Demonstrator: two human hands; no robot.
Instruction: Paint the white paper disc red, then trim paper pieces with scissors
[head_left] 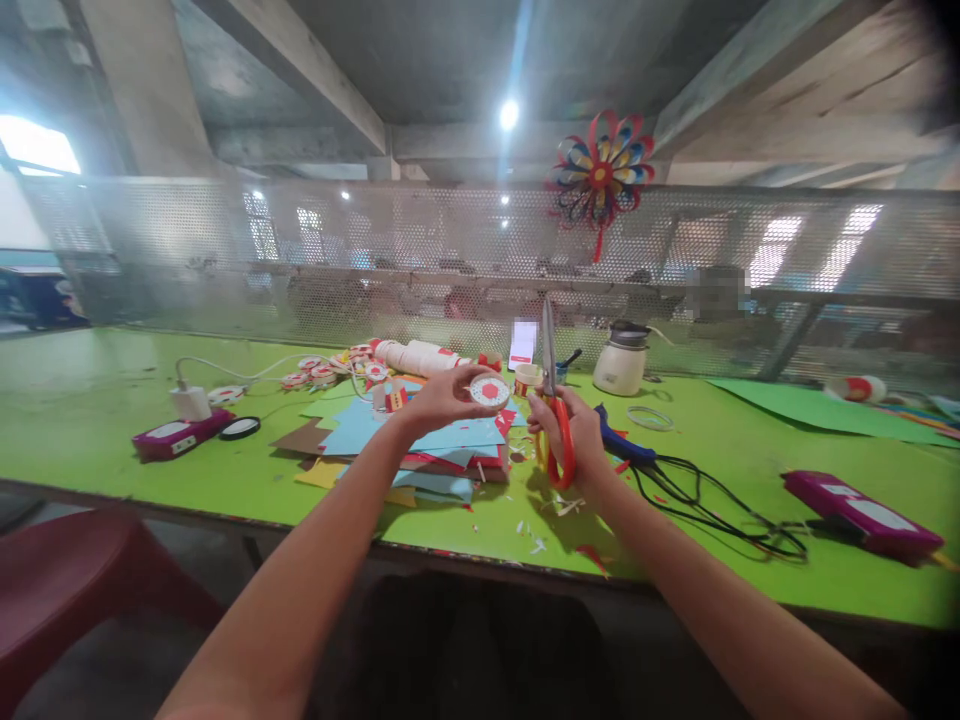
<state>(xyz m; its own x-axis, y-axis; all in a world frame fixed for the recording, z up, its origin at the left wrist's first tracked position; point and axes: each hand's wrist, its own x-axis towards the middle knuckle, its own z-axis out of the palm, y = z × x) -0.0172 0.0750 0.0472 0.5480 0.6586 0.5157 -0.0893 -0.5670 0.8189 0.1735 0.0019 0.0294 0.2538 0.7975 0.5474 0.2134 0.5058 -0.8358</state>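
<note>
My left hand (442, 398) pinches a small round white disc with a red centre (490, 391), held up above a pile of coloured paper sheets (420, 445). My right hand (574, 430) grips the orange and yellow handles of a pair of scissors (553, 400). The blades point straight up and look closed. The two hands are close together over the green table (112, 420).
Similar discs (322, 372) and a white roll (416, 354) lie behind the paper. A blue glue gun (622, 445) with black cable, two magenta boxes (862, 510) (176, 435), a white pot (621, 362) and paper scraps surround them. A mesh screen with a paper pinwheel (602, 172) backs the table. A red chair (82, 590) is at left.
</note>
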